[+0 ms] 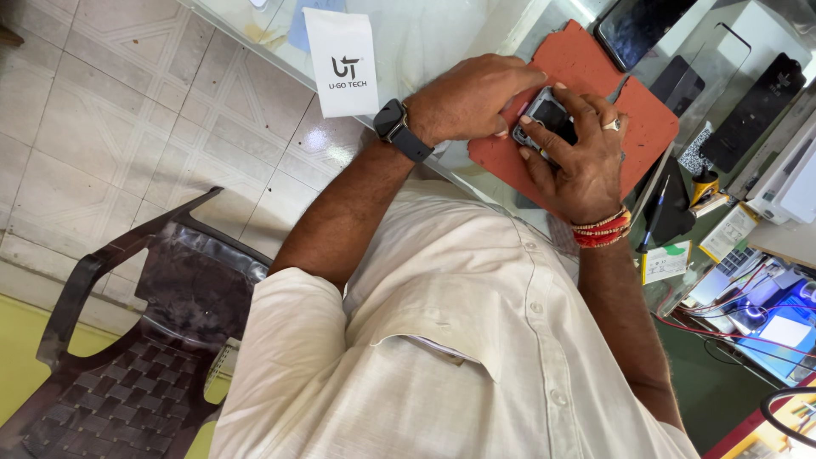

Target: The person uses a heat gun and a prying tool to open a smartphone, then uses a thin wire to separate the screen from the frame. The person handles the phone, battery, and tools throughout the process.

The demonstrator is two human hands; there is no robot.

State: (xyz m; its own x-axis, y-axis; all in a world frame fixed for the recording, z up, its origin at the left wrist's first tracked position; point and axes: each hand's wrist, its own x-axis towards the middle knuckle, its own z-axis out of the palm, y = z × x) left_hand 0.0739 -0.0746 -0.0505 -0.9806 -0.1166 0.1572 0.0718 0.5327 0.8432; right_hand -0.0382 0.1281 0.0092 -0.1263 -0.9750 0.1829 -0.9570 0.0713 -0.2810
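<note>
While both hands, left hand (467, 98) and right hand (578, 157), grip the small phone (548, 115) over the red mat (642, 127), the work looks midway.

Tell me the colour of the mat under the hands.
The mat is a reddish-orange, terracotta shade, clearest in the head view.

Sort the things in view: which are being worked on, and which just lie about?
In hand: small dark device, held by left hand and right hand, over the red mat.

Lying about: dark phone, black screen protectors, brown plastic chair, white label.
</note>
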